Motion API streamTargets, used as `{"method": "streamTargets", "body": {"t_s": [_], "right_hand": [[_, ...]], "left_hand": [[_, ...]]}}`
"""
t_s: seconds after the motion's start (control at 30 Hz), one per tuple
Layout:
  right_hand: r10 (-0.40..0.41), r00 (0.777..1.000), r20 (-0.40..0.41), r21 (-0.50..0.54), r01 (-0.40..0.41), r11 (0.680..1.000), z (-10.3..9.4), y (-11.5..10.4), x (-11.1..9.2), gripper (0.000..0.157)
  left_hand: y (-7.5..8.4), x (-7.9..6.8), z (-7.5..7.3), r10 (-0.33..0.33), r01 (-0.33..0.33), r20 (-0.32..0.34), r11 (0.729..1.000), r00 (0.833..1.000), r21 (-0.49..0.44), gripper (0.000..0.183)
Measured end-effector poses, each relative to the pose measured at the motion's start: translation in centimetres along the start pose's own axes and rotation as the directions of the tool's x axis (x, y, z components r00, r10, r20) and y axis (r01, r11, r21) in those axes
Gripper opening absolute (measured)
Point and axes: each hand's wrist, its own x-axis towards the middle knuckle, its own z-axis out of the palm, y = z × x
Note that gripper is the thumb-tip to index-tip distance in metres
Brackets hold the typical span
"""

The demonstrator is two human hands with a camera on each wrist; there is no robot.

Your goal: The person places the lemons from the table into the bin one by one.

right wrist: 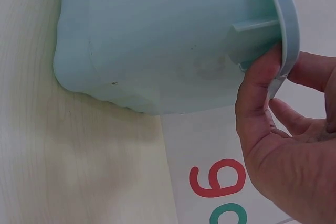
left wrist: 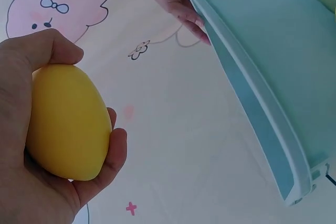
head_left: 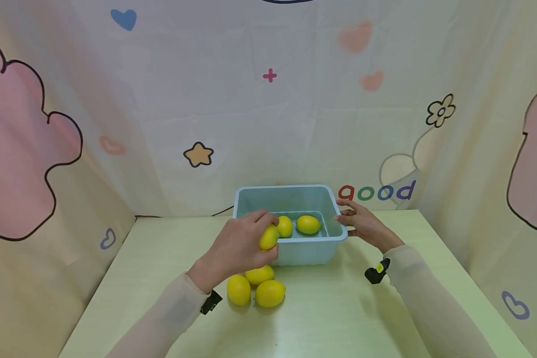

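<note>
My left hand [head_left: 246, 243] grips a yellow lemon [head_left: 269, 237] just above the near left rim of a light blue plastic bin [head_left: 309, 252]. In the left wrist view the fingers and thumb curl round that lemon [left wrist: 68, 121], apart from the bin [left wrist: 273, 51]. At the bin's right side, my right hand [head_left: 366, 226] pinches the rim between thumb and fingers, as the right wrist view shows at the bin's edge [right wrist: 290, 24]. Inside the bin lie two lemons, one lemon [head_left: 308, 224] at the right and another lemon [head_left: 284, 226] partly hidden by the left hand.
Three more lemons sit together on the pale table [head_left: 331, 313] in front of the bin: a left lemon [head_left: 239, 290], a right lemon [head_left: 270, 293] and a rear lemon [head_left: 259, 275]. Behind the table hangs a printed curtain [head_left: 232, 99], close to the bin's back.
</note>
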Motion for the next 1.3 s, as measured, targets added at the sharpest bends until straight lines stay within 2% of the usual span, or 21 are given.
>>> {"method": "streamTargets", "body": {"t_s": [0.2,0.47,0.63,0.87,1.3], "right_hand": [[0.005,1.0,-0.005,-0.004,-0.005,1.0,0.0,0.1,0.0,0.07],[-0.005,1.0,0.0,-0.005,0.005,1.0,0.0,0.0,0.0,0.071],[-0.01,1.0,0.001,-0.009,0.01,1.0,0.0,0.0,-0.1,0.072],[-0.011,1.0,-0.005,-0.017,0.011,1.0,-0.1,0.4,0.0,0.071],[-0.025,1.0,0.007,-0.002,0.025,1.0,-0.1,0.3,-0.1,0.071]], "left_hand": [[-0.7,1.1,-0.3,-0.012,0.012,-0.013,1.0,1.0,0.025,0.031],[-1.0,2.8,-0.8,-0.114,0.114,0.049,0.993,0.992,-0.006,0.031],[-1.5,4.0,-0.7,-0.124,0.125,0.066,0.992,0.99,-0.004,0.031],[-2.8,5.7,0.0,-0.137,0.132,0.105,0.99,0.985,0.048,0.032],[-4.5,7.4,1.9,-0.183,0.18,0.176,0.983,0.967,0.031,0.034]]}}
